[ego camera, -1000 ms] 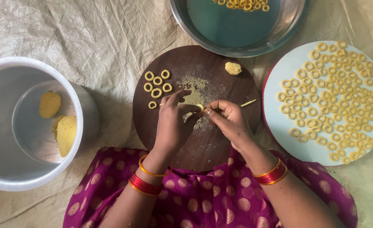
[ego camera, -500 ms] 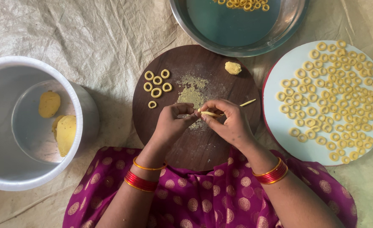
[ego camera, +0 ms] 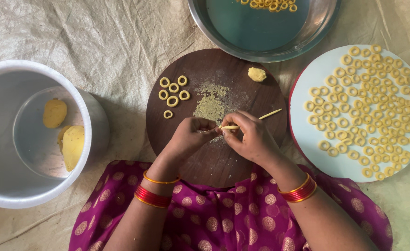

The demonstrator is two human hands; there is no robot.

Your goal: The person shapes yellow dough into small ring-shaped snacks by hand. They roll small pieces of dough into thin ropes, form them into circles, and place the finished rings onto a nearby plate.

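Pinching a thin yellow dough strand (ego camera: 250, 120) between them, the left hand (ego camera: 191, 137) and right hand (ego camera: 251, 137) have drawn closer over the middle of the round wooden board (ego camera: 214, 167), suggesting another ring is being curled. Six finished dough rings (ego camera: 172, 93) lie near the board's upper left edge and a dough lump (ego camera: 257, 74) near its upper right; the ring-filled round tray (ego camera: 321, 162) and the steel pot (ego camera: 9, 190) flank it, nothing blocking.

A thin, pale yellow dough strand (ego camera: 251, 121) is lying stretched above the round dark wooden board (ego camera: 214, 158), pinched near its left end between the fingers (ego camera: 209, 128) of the left hand (ego camera: 188, 139) and the right hand (ego camera: 251, 137). Its free right end is sticking out past the right hand, slanting slightly upward over the board's right side.
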